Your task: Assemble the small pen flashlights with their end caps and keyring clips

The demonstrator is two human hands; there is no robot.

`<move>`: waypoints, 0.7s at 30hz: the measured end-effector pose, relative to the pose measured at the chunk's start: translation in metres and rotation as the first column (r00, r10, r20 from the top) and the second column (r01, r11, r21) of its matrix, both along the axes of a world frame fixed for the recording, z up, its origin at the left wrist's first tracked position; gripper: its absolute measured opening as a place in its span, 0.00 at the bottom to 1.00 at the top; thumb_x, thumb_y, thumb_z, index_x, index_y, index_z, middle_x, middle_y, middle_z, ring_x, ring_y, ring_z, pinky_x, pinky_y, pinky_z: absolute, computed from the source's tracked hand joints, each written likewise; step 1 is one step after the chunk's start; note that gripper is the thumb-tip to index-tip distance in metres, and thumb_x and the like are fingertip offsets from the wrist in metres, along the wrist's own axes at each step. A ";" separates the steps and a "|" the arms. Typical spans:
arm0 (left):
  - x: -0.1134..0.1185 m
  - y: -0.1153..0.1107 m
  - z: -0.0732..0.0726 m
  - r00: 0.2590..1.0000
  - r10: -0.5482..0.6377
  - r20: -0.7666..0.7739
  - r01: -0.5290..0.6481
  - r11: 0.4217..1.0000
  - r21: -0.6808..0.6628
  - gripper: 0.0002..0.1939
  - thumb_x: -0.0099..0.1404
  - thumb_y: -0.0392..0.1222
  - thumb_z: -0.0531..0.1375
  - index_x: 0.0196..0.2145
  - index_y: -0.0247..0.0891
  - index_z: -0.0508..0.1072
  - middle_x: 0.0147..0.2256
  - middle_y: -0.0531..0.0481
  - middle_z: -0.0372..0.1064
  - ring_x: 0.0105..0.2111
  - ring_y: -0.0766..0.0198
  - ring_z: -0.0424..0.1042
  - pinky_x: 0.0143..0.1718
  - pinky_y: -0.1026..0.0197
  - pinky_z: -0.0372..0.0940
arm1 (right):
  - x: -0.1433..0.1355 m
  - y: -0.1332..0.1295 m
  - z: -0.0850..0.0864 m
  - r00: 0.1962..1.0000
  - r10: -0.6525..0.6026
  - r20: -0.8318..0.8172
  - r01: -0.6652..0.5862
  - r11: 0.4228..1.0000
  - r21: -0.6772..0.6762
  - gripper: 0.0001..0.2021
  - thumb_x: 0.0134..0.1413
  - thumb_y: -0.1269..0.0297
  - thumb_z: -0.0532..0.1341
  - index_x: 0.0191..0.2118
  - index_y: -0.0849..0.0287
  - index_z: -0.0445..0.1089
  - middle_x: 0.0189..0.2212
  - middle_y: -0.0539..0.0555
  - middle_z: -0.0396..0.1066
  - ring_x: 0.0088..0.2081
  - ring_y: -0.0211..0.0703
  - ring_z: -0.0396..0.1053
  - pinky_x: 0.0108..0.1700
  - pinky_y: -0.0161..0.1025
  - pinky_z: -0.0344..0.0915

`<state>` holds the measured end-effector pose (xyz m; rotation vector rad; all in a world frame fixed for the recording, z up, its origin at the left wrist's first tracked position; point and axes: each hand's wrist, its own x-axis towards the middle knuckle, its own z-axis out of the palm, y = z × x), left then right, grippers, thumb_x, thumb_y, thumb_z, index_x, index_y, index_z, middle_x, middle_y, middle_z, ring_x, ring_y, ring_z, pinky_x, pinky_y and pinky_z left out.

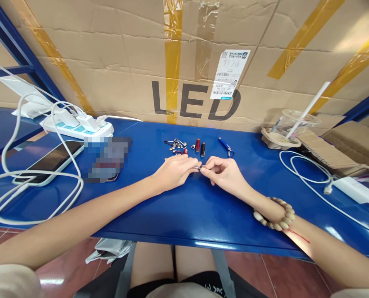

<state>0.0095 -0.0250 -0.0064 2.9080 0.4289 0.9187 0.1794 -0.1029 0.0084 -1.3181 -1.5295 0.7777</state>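
Note:
Over the middle of the blue table, my left hand (174,170) and my right hand (222,173) meet at the fingertips. Pinched between them is a small silvery metal part (198,167); most of it is hidden by the fingers, so its kind is unclear. Just beyond the hands stand a red metal tube (197,145) and a black metal tube (202,149). A blue tube with a strap (224,144) lies to their right. Left of the tubes is a loose group of small silvery parts (178,145), with some red pieces near my left hand.
A large cardboard box (125,62) walls off the table's back. On the left are a power strip (79,126), a phone (51,161) and looped white cables. A plastic cup with a straw (298,122), opened cardboard (324,153) and a white charger (356,189) occupy the right.

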 end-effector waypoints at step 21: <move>0.004 -0.002 0.002 0.996 0.076 0.052 -0.070 0.992 -0.106 0.13 0.68 0.39 0.46 0.43 0.37 0.68 0.41 0.47 0.72 0.42 0.64 0.71 0.44 0.62 0.64 | 0.008 0.003 0.000 0.938 -0.187 0.292 0.106 0.956 0.272 0.16 0.47 0.51 0.64 0.34 0.59 0.72 0.27 0.51 0.71 0.19 0.31 0.62 0.22 0.32 0.60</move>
